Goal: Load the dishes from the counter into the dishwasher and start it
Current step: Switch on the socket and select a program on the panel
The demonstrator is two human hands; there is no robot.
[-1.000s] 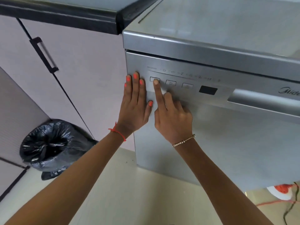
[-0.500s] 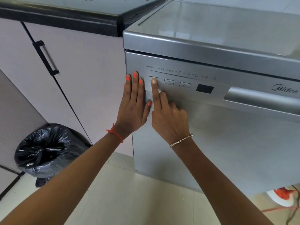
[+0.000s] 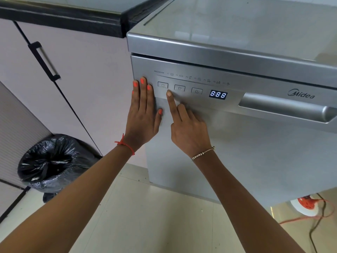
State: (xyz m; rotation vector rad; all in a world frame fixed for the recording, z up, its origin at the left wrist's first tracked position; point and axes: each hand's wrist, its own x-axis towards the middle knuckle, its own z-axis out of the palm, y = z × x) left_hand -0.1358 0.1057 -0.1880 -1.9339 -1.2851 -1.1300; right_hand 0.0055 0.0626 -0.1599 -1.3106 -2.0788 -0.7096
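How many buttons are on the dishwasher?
3, in a row on the dishwasher: power button leftmost, above the pointing finger of the right hand; P button in the middle; clock button next to the lit display. None looks hidden.

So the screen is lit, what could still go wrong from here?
The right hand has its index fingertip just under the power button; another press might switch it off. The display reads 8:88 and the P button is untouched, so no wash may start. The orange cord on the floor could trip someone.
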